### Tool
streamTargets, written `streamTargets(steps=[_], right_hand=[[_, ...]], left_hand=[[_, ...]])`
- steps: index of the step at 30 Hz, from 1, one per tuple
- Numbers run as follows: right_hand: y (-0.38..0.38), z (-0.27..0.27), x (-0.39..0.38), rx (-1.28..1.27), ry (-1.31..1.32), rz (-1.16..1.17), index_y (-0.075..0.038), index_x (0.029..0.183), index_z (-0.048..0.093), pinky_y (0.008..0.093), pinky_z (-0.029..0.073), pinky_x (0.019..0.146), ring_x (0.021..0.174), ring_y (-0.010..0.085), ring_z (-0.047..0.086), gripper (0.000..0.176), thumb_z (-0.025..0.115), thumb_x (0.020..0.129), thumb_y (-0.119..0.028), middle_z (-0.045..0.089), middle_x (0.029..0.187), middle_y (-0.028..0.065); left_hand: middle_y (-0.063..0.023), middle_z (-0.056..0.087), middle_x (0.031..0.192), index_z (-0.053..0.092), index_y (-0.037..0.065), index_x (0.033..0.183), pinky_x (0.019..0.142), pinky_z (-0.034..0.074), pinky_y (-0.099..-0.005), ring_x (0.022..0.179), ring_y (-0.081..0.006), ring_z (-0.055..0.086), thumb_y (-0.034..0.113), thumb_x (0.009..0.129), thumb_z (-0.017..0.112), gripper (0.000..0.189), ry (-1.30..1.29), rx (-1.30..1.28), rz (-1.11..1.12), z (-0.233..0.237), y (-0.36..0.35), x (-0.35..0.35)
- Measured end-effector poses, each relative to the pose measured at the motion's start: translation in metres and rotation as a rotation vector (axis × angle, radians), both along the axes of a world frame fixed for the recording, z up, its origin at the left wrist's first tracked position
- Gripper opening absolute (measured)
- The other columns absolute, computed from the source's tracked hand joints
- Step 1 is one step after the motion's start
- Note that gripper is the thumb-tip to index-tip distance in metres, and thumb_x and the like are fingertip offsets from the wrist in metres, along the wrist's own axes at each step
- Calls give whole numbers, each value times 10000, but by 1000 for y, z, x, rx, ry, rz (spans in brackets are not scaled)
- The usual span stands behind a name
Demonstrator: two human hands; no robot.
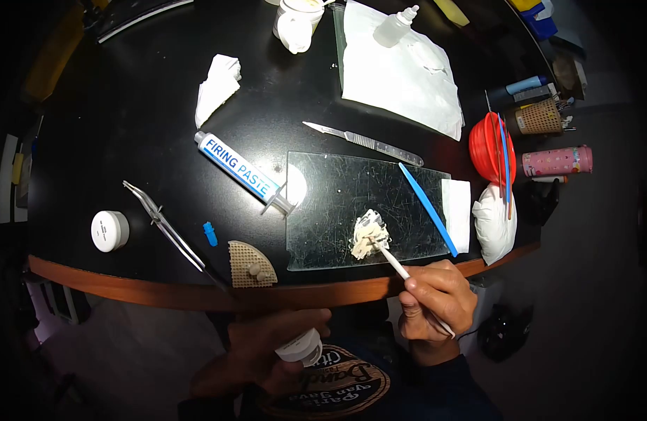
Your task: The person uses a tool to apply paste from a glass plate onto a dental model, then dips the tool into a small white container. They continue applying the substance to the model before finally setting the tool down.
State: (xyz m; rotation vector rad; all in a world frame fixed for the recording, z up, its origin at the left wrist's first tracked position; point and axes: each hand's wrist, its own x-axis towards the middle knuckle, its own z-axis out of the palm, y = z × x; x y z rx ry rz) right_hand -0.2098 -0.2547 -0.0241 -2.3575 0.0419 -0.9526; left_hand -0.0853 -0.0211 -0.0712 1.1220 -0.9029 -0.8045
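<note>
My right hand (440, 300) is closed round a thin white tool (395, 264), its tip in a mound of whitish paste (369, 234). The paste lies on a scratched glass plate (323, 210) near the table's front edge. A blue plastic stick (428, 210) rests across the plate's right part. Below the table edge, in shadow, my left hand (267, 344) holds a small white jar (300, 348). A syringe labelled FIRING PASTE (238, 168) lies at the plate's left, and a scalpel (365, 141) behind it.
Tweezers (163, 223), a lidded white jar (110, 231), a blue cap (210, 234) and a beige perforated piece (250, 266) lie left. Behind are crumpled tissue (218, 88) and a dropper bottle (395, 28) on white paper (400, 77). A red bowl (483, 147) stands right.
</note>
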Motion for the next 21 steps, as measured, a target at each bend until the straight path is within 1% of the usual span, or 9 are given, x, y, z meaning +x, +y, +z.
streamTargets(steps=[2,5,8,11,13,14,18,21], right_hand=[[0,0,1,0,-1,-10,1,990,761,260,510,503,639,193,696,201,853,829,-77,746,873,151],[1,0,1,-17,23,-16,4,990,758,260,504,500,633,192,692,202,853,832,-81,748,875,157],[0,1,0,-5,21,-35,2,993,759,263,503,504,631,194,690,202,853,831,-75,751,877,161],[0,1,2,12,11,-34,0,998,759,266,505,511,633,199,691,206,854,829,-69,752,881,162],[0,0,3,-3,15,-56,0,994,757,269,507,516,637,204,693,202,854,829,-66,752,883,164],[1,0,2,-15,33,-32,2,1000,752,271,510,519,645,214,697,205,851,834,-67,752,894,169],[0,-3,1,-7,-21,-77,-1,996,757,271,511,516,644,209,698,198,851,834,-66,755,894,164],[1,0,2,-11,23,-25,2,993,749,274,512,513,641,210,698,197,849,838,-68,754,887,164]], left_hand=[[-251,697,1047,457,-119,1367,841,590,-372,973,-267,715,496,1081,437,678,23,-34,29,-8,-1,-6],[-261,705,968,505,-155,1296,784,609,-364,896,-277,734,494,1078,457,686,-14,-84,135,-13,-6,-10],[-254,712,878,545,-179,1224,703,617,-354,803,-278,742,499,1074,469,698,-40,-129,217,-11,-14,-11],[-232,720,846,559,-171,1215,673,616,-350,769,-270,741,510,1073,464,702,-63,-134,235,-8,-17,-8],[-223,723,843,562,-164,1221,674,613,-342,770,-262,742,512,1073,463,700,-52,-115,237,-7,-16,-9],[-219,725,842,564,-161,1225,674,612,-338,771,-258,742,513,1073,462,699,-47,-105,237,-7,-16,-10],[-207,727,844,568,-145,1240,652,596,-314,760,-243,736,529,1072,456,704,-21,-100,235,-5,-16,-10],[-197,729,850,565,-129,1260,645,586,-307,757,-234,731,536,1071,452,701,-21,-88,227,-4,-16,-10]])
